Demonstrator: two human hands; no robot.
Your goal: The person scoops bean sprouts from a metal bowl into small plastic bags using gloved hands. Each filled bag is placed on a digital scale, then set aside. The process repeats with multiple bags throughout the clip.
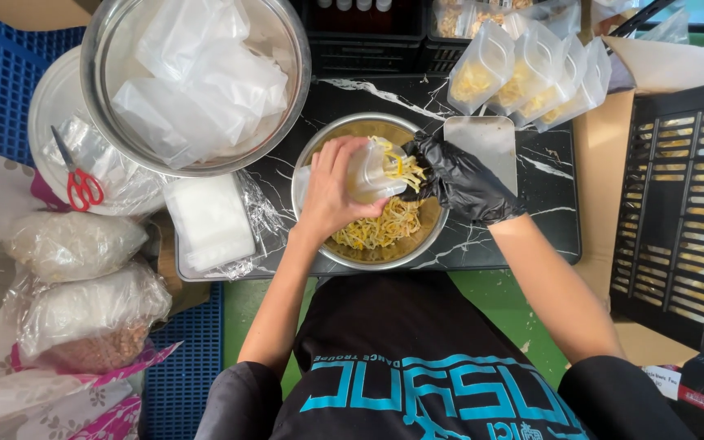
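Shirt (417, 358): black with blue print, nearest the lens, just below the metal bowl (319, 155).
Far left of bowl: two tied clear sacks of pale filling (83, 285); red-handled scissors (79, 183) on a round lid.
Upper left of bowl: large steel basin (103, 73) heaped with empty clear bags.
Just left of bowl: stack of flat plastic bags (209, 220) on foil.
Left hand (332, 195): bare, closed around a small clear bag (372, 171), held over the bowl.
Bowl contents: yellow sprouts (385, 228).
Right hand (458, 179): black glove, fingers pinched on sprouts at the bag's mouth.
Upper right of bowl: row of filled bags (531, 69), leaning.
Far right of bowl: black crate (678, 204).
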